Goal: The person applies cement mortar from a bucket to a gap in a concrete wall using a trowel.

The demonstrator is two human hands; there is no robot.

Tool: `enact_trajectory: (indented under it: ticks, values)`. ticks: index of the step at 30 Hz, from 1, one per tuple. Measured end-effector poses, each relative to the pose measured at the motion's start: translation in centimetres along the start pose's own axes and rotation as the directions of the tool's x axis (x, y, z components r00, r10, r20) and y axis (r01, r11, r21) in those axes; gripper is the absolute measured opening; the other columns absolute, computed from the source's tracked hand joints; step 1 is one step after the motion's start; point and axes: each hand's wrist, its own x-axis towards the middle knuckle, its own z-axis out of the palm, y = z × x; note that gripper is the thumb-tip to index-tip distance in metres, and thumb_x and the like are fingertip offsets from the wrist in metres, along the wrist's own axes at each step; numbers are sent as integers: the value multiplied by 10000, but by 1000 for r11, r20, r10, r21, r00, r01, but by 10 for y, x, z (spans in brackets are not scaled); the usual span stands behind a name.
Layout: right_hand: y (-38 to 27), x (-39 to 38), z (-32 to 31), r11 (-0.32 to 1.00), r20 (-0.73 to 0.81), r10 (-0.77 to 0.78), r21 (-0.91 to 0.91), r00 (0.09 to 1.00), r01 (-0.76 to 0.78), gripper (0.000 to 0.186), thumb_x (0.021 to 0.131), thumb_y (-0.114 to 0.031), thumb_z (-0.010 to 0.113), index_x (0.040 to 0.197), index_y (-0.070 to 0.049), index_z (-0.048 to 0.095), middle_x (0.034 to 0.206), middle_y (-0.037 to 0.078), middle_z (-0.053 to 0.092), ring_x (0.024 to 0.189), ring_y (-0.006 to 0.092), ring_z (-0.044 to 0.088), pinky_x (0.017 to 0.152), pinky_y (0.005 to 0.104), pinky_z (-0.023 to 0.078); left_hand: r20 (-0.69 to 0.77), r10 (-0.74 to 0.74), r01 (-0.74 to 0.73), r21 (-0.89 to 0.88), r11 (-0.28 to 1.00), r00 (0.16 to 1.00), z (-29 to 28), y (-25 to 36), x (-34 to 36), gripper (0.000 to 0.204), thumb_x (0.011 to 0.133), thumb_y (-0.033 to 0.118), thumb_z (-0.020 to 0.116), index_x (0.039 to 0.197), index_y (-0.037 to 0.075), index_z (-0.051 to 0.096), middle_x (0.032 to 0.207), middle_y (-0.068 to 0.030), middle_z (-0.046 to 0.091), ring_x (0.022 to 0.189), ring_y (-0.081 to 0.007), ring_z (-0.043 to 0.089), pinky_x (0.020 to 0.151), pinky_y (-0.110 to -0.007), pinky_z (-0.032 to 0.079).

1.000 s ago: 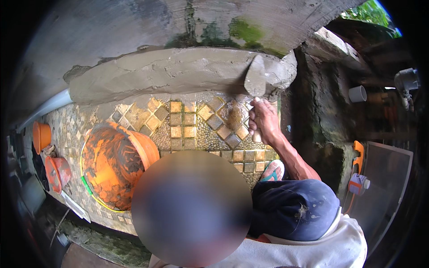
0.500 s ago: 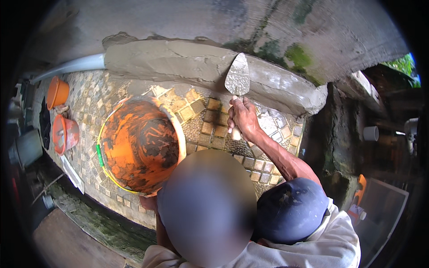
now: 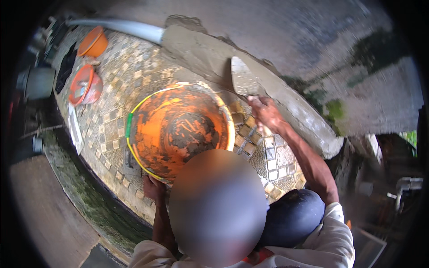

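My right hand (image 3: 267, 112) is closed around the handle of a pointing trowel (image 3: 243, 78). The trowel's pointed blade is coated with grey mortar and lies over the smoothed mortar ledge (image 3: 210, 58) at the foot of the wall. A large orange bucket (image 3: 149, 127), smeared inside with wet mortar, stands to the left with its mouth toward me. Its yellow-wire handle has a green grip. At the bucket's near rim, my left hand (image 3: 154, 188) is closed on the edge, some of its fingers hidden. A blurred round patch covers the lower middle.
Patterned stone tile (image 3: 138, 67) forms the floor. Two smaller orange containers, a basin (image 3: 93, 41) and a pail (image 3: 87, 87), stand at the far left. A pale pipe (image 3: 129, 32) runs into the ledge. A mossy channel (image 3: 89, 192) borders the near left side.
The view has swung left, so the bucket and ledge sit farther right and tilted. The trowel remains in my right hand at the ledge, its blade angled more leftward. My left hand shows more.
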Motion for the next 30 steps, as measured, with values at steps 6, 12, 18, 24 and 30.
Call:
enact_trajectory:
  ticks: [6, 12, 18, 24, 30]
  values:
    - [-11, 61, -45, 392, 195, -528, -808, 826, 441, 558, 1097, -449, 562, 1334, 57, 570, 798, 226, 687, 608, 297, 681, 592, 489, 539, 59, -95, 94, 14, 995, 994, -4, 9, 1, 383, 1081, 414, 527, 896, 90, 613, 745, -199, 635, 686, -456, 630, 612, -556, 469]
    - [-61, 125, -6, -241, 427, -476, -904, 769, 353, 570, 1126, -381, 438, 1462, 75, 502, 835, 227, 735, 754, 371, 739, 654, 484, 606, 76, -105, 107, -21, 994, 992, -2, 10, -1, 341, 1072, 380, 552, 892, 95, 600, 740, -182, 622, 679, -449, 626, 606, -546, 465]
    - [-104, 185, 75, -418, 423, -351, -869, 836, 264, 568, 1158, -361, 327, 1537, 54, 411, 963, 218, 748, 809, 342, 763, 670, 471, 621, 123, -139, 137, 28, 990, 983, -6, 3, -1, 329, 1073, 366, 548, 896, 93, 594, 747, -177, 616, 669, -442, 614, 608, -529, 458]
    - [-146, 212, 94, -286, 324, -412, -933, 852, 217, 574, 1149, -393, 340, 1517, 32, 454, 994, 219, 761, 880, 368, 775, 726, 498, 635, 105, -126, 126, 13, 992, 986, -10, -2, -1, 303, 1069, 354, 557, 903, 104, 601, 743, -158, 613, 657, -416, 615, 609, -515, 464]
    - [-136, 221, 66, -142, 281, -496, -960, 822, 243, 603, 1136, -413, 397, 1507, 56, 478, 1069, 284, 745, 858, 378, 768, 685, 472, 645, 86, -101, 104, -36, 994, 991, -5, 2, 0, 278, 1066, 335, 571, 912, 108, 617, 745, -146, 624, 649, -397, 626, 590, -490, 471]
